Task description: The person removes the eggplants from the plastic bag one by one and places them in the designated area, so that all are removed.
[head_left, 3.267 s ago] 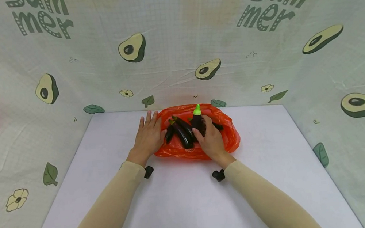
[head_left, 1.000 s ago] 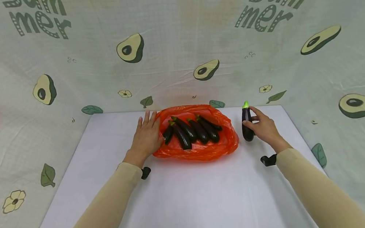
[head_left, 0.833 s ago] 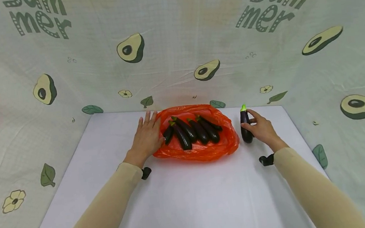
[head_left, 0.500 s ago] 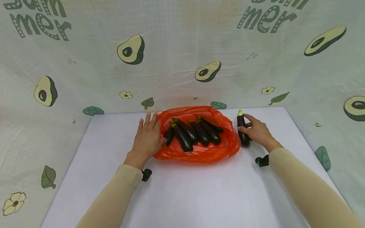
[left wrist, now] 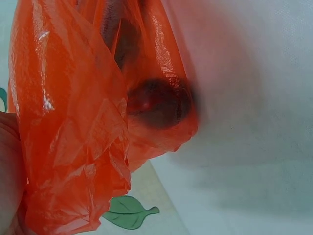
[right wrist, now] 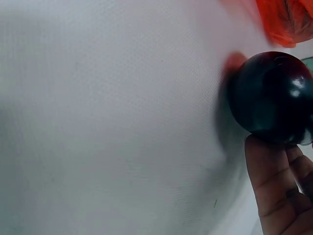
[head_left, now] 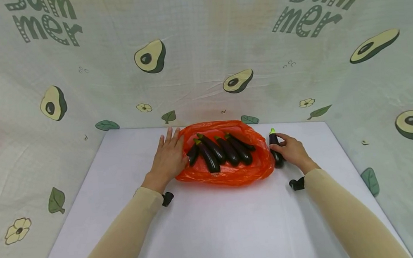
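Note:
An orange-red plastic bag (head_left: 230,179) lies spread wide at the back of the table, with several dark purple eggplants (head_left: 228,152) side by side in it. My left hand (head_left: 166,159) rests on the bag's left edge, fingers straight and spread. The left wrist view shows the crinkled bag wall (left wrist: 73,122) beside that hand. To the right of the bag, my right hand (head_left: 292,150) holds one eggplant (head_left: 273,140) between thumb and fingers, its bright green stem pointing away from me. In the right wrist view its rounded end (right wrist: 271,98) sits close over the white surface.
The white table (head_left: 220,231) stretches in front of the bag. A cloth backdrop (head_left: 192,55) printed with avocados, leaves and lettering rises behind and on both sides. A small black device (head_left: 297,184) sits at the right wrist.
My right hand has lifted an eggplant out of the bag and carried it right onto the table, then shifted it slightly left, nearer the bag. The left hand has stayed at the bag's edge.

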A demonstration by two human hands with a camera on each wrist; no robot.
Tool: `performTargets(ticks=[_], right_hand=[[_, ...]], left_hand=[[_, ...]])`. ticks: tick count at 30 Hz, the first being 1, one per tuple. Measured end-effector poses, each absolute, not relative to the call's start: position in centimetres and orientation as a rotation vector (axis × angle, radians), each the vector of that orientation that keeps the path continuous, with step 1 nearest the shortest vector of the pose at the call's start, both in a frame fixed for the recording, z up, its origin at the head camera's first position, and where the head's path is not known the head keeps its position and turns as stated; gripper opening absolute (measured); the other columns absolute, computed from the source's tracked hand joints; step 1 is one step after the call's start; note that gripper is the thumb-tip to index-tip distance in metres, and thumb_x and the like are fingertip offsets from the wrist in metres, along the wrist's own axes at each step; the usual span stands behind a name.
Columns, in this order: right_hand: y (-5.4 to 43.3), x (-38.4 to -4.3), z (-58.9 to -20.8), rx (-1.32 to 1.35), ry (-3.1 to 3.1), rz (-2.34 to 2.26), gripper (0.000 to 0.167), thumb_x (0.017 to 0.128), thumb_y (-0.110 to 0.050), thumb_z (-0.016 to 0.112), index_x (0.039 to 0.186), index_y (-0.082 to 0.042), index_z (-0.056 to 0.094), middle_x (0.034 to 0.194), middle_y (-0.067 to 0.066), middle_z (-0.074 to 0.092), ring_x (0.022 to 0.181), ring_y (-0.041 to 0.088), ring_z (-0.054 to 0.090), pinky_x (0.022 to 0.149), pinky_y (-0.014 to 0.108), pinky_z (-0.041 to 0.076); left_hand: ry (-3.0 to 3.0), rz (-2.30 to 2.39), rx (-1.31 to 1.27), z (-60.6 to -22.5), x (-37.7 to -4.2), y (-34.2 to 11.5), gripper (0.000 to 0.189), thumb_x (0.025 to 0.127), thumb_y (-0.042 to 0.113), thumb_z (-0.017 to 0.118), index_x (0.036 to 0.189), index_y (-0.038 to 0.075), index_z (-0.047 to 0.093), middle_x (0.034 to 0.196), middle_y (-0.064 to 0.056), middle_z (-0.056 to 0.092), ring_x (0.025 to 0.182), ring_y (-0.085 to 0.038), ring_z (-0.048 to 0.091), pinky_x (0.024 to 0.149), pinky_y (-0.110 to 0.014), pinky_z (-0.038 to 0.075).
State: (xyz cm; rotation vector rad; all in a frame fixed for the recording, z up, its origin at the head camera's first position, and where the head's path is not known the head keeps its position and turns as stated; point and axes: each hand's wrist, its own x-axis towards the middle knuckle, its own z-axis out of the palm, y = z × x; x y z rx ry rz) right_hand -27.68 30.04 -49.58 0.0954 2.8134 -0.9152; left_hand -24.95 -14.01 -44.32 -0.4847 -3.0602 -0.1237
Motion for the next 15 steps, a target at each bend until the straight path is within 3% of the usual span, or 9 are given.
performTargets(ticks=[15], right_hand=[[29.78, -27.26, -49.83, 0.104, 2.813, -0.886, 0.075, 0.106, -0.05, 0.056, 0.161, -0.002, 0.038, 0.143, 0.035, 0.059, 0.13, 0.048, 0.06, 0.113, 0.063, 0.046]], left_hand=[[-3.037, -0.151, -0.509, -44.21, -24.87, -13.93, 0.083, 0.099, 0.038, 0.072, 0.164, 0.002, 0.035, 0.176, -0.016, 0.019, 0.165, -0.038, 0.009, 0.133, -0.057, 0.008]])
